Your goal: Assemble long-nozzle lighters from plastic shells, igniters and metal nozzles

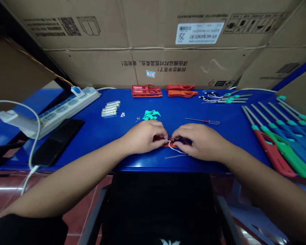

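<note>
An orange-red plastic shell [167, 144] lies near the front edge of the blue table, partly covered by both hands. My left hand [150, 136] pinches at its left part, beside a small black piece with white wires [173, 148]. At the right part, my right hand [197, 140] has its thumb and fingers closed around the shell and the black piece's other side. What exactly each fingertip grips is too small to tell. A thin metal rod [176, 156] lies just in front of the shell.
Teal pieces [151, 115], clear tubes [110, 109] and a screwdriver [211, 122] lie beyond the hands. Red shells [146, 91] and wired parts [226, 98] are further back. Finished-looking lighters [275, 153] sit right; a power strip [66, 110] and black phone [57, 143] left.
</note>
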